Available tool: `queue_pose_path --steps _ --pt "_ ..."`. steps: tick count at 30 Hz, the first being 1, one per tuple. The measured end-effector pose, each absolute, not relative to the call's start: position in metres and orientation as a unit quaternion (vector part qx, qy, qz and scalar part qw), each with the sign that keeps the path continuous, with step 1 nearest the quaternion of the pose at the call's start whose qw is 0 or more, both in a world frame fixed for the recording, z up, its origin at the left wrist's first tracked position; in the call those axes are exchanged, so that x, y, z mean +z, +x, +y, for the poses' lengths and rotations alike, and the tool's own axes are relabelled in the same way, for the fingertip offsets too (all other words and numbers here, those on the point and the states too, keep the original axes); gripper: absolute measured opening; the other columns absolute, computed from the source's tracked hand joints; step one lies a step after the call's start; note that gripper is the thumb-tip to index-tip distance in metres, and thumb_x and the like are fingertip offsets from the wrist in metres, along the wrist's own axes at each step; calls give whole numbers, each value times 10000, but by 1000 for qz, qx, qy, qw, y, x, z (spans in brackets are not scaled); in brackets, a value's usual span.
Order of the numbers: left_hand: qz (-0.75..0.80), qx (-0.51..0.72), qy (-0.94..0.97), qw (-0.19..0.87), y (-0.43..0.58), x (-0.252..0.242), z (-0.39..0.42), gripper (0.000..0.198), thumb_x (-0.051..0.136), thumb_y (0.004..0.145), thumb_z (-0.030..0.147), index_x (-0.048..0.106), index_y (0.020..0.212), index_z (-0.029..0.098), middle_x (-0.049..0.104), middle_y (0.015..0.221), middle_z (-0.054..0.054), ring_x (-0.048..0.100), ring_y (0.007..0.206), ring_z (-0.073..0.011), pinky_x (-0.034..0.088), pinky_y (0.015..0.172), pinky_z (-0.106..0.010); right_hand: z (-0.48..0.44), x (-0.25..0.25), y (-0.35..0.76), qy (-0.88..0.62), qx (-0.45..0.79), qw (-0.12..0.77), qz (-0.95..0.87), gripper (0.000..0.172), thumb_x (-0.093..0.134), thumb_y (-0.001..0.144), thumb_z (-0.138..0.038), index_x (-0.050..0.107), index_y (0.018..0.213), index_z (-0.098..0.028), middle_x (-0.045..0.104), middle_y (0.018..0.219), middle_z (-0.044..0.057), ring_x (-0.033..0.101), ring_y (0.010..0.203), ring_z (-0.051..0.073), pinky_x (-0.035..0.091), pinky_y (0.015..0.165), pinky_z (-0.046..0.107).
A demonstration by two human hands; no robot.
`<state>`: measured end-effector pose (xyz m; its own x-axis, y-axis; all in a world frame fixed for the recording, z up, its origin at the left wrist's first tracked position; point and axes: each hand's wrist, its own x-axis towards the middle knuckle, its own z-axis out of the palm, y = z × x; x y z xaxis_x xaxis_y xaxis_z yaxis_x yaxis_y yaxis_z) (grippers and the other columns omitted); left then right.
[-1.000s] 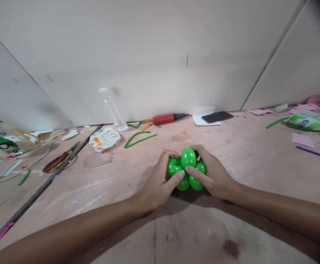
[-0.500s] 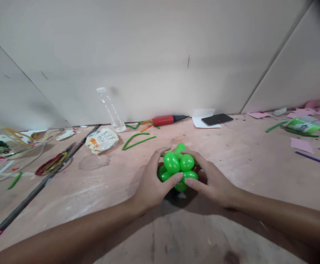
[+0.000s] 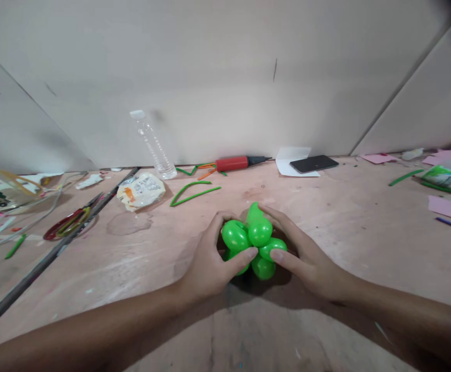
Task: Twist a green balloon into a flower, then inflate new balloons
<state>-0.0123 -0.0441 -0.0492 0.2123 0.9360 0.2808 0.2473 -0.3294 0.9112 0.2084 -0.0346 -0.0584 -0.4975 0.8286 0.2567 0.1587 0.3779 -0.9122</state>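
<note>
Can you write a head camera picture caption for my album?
Left hand and right hand hold a bubbly green balloon, a red pump lying farther back.

Head view: forward-down over worktop (wall beyond).

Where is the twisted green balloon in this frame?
In the head view, the twisted green balloon is just right of centre, below mid-height, held between the left hand and the right hand, with the red pump beyond it.

There are 2 hands, 1 green balloon cluster, 1 bottle, 1 red pump and 1 phone.
</note>
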Motion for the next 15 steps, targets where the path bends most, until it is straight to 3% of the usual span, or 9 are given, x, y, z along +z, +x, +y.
queue_pose_path --steps 4,9,15 --pt "428 442 668 419 -13 -48 -43 372 772 808 412 545 1036 224 597 965 11 574 866 -170 481 751 -291 -37 -61 208 -328 477 413 -703 484 614 967 -410 458 1423 -383 561 1410 51 555 1292 260 500 1045 453" --pt "431 450 674 397 -14 -49 -42 369 789 797 385 555 1032 223 617 981 11 586 903 -175 473 804 -301 -30 -59 209 -335 446 413 -720 351 566 994 -418 574 1338 -350 626 1302 40 586 1217 252 490 1026 432" --pt "446 407 715 352 -14 -45 -42 340 778 807 382 611 1054 218 679 1037 -10 622 951 -208 470 862 -343 -30 -53 205 -322 400 363 -777 402 516 1014 -441 513 1401 -335 615 1351 47 587 1218 259 452 1050 449"
